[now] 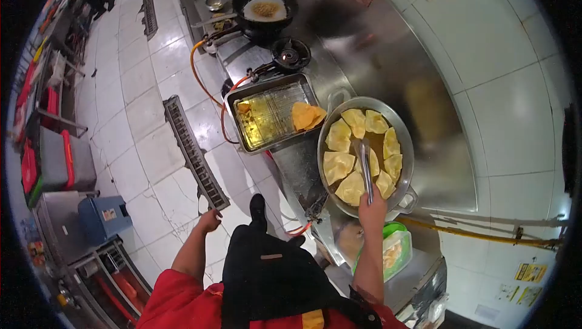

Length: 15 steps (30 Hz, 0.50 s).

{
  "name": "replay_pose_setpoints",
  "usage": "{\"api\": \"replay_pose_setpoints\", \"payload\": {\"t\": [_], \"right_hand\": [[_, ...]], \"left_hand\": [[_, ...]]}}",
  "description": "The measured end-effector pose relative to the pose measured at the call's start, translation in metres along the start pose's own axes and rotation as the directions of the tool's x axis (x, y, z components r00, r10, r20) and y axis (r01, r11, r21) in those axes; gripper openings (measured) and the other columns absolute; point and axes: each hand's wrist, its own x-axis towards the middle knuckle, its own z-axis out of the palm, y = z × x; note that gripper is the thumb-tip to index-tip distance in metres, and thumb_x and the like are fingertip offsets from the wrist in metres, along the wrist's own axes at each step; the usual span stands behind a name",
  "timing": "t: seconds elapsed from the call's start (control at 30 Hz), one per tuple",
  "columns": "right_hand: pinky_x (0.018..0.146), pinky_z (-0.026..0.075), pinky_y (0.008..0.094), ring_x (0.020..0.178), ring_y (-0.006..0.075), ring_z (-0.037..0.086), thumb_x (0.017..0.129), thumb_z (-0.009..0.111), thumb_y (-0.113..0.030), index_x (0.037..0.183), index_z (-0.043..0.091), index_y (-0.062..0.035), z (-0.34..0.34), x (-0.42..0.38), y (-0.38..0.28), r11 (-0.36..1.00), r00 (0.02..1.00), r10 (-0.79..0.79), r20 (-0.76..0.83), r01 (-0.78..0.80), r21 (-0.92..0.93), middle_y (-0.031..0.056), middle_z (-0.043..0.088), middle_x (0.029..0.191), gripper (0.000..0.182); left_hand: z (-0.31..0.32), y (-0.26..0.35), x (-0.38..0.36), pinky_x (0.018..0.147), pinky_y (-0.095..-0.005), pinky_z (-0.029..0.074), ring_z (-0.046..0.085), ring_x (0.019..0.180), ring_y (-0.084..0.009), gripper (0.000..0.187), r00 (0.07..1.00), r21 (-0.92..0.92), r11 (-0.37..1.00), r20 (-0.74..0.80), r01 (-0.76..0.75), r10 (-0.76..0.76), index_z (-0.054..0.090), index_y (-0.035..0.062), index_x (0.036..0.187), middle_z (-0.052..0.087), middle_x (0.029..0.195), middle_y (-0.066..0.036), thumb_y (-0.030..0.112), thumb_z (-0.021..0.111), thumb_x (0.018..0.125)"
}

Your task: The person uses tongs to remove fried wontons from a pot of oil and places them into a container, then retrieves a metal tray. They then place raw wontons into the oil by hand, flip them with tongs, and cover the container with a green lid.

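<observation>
My right hand (pixel 372 208) is closed around metal tongs (pixel 367 174), whose tips reach among the pieces in a wide round pan (pixel 408 153). Several pale yellow folded dough pieces (pixel 337 166) lie in oil there, spread around the pan. At my left side hangs my left hand (pixel 210 221), away from the stove, with nothing visible in it and its fingers loosely bent. Left of the pan, a rectangular metal tray (pixel 248 146) with a wire rack holds browned fried pieces (pixel 307 116) at its right end.
A black wok (pixel 264 11) with a pale round item sits at the back beside a bare burner (pixel 291 54). Orange gas hoses (pixel 195 65) run along the stove. A green-rimmed container (pixel 397 250) stands near my right forearm. Floor grates (pixel 193 150) and a blue bin (pixel 104 220) are left.
</observation>
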Motion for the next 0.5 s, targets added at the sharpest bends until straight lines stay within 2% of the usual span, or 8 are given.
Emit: {"api": "replay_pose_setpoints", "payload": {"t": [0.07,0.1,0.17,0.27,0.3,0.37,0.43,0.5], "right_hand": [[0.069,0.049,0.0482,0.078,0.0436,0.063,0.088,0.053,-0.017,0.116,0.059,0.0006,-0.004,-0.020,0.010,0.993,0.997,0.076,0.000,-0.075,-0.092,0.0270,0.064,0.082,0.033],[0.069,0.049,0.0482,0.078,0.0436,0.063,0.088,0.053,-0.017,0.116,0.059,0.0006,-0.004,-0.029,0.017,0.994,0.996,0.084,-0.003,-0.084,-0.077,0.0270,0.064,0.082,0.033],[0.074,0.049,0.0492,0.084,0.0460,0.062,0.088,0.054,-0.018,0.115,0.059,0.0013,0.003,-0.034,0.028,0.990,0.993,0.118,0.030,-0.115,-0.079,0.0291,0.064,0.088,0.034],[0.078,0.048,0.0494,0.089,0.0464,0.061,0.089,0.054,-0.019,0.117,0.058,0.0012,0.003,-0.040,0.045,0.993,0.994,0.105,0.018,-0.104,-0.050,0.0311,0.063,0.095,0.035],[0.080,0.048,0.0501,0.091,0.0466,0.061,0.089,0.053,-0.020,0.118,0.059,0.0013,0.001,-0.041,0.049,0.993,0.993,0.115,0.016,-0.115,-0.012,0.0308,0.063,0.097,0.036],[0.081,0.047,0.0514,0.091,0.0473,0.060,0.089,0.053,-0.021,0.119,0.058,0.0017,-0.007,-0.046,0.042,0.984,0.987,0.163,0.011,-0.162,-0.070,0.0296,0.064,0.097,0.038],[0.081,0.047,0.0520,0.090,0.0476,0.060,0.089,0.053,-0.021,0.120,0.057,0.0020,0.004,-0.043,0.057,0.985,0.992,0.121,0.018,-0.118,-0.127,0.0289,0.064,0.097,0.039],[0.081,0.047,0.0525,0.090,0.0479,0.060,0.089,0.053,-0.021,0.121,0.057,0.0022,0.007,-0.049,0.065,0.978,0.994,0.104,0.030,-0.097,-0.183,0.0282,0.065,0.097,0.040]], "left_hand": [[0.005,-0.022,0.005,0.077,-0.0395,0.052,0.065,0.090,-0.0291,0.028,0.997,0.013,1.000,0.082,0.004,-0.005,0.067,0.0131,0.102,0.068,0.093,-0.016,0.015,0.069,0.074],[-0.008,-0.010,-0.003,0.077,-0.0392,0.052,0.066,0.090,-0.0292,0.029,0.987,0.037,0.996,0.133,0.083,-0.087,0.068,0.0138,0.103,0.069,0.093,-0.015,0.015,0.069,0.074],[-0.008,-0.035,0.002,0.077,-0.0387,0.052,0.066,0.090,-0.0287,0.030,0.996,0.185,0.979,0.033,-0.091,0.087,0.068,0.0138,0.103,0.069,0.092,-0.014,0.015,0.070,0.073],[-0.043,0.000,-0.010,0.083,-0.0365,0.052,0.065,0.097,-0.0279,0.034,0.982,0.079,0.982,0.055,0.174,-0.179,0.068,0.0124,0.105,0.069,0.100,-0.014,0.018,0.070,0.071],[-0.045,-0.004,-0.005,0.083,-0.0365,0.052,0.065,0.097,-0.0279,0.034,0.985,0.062,0.983,0.031,0.170,-0.172,0.068,0.0124,0.105,0.069,0.100,-0.014,0.018,0.070,0.071],[-0.036,-0.020,0.002,0.083,-0.0365,0.052,0.065,0.098,-0.0298,0.033,0.984,0.108,0.980,0.049,0.165,-0.171,0.069,0.0109,0.105,0.069,0.102,-0.015,0.019,0.066,0.073],[-0.028,-0.027,0.012,0.084,-0.0379,0.052,0.065,0.099,-0.0321,0.032,0.991,0.145,0.981,0.014,0.132,-0.135,0.070,0.0094,0.103,0.069,0.103,-0.017,0.022,0.064,0.075],[-0.008,-0.053,0.042,0.086,-0.0395,0.051,0.064,0.101,-0.0334,0.038,0.982,0.300,0.954,0.170,0.023,-0.077,0.068,0.0089,0.108,0.067,0.107,-0.018,0.026,0.066,0.074]]}}
